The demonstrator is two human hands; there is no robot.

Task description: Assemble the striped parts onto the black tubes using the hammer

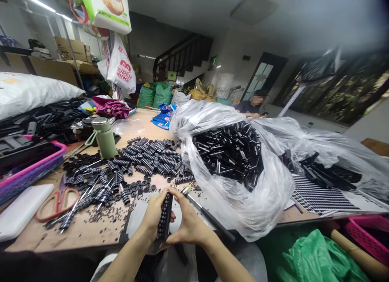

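My left hand (153,215) is wrapped round a black oblong piece (164,217) with rows of small pale dots, held upright above the table's front edge. My right hand (191,223) grips the same piece from the other side, fingertips at its upper end and thumb near its lower end. Beside my right hand lies a hammer (209,215) with a black handle. Beyond my hands is a heap of black-and-white ribbed cylinders (154,154), with small black discs (138,188) in front. Tiny dark bits are strewn over the wood.
Right of centre, a clear plastic bag (276,197) gapes open, full of black parts (227,152). To the left stand a green flask (105,140), red-handled scissors (59,203) and a pink-and-purple basket (57,154). A person (253,103) sits at the far side.
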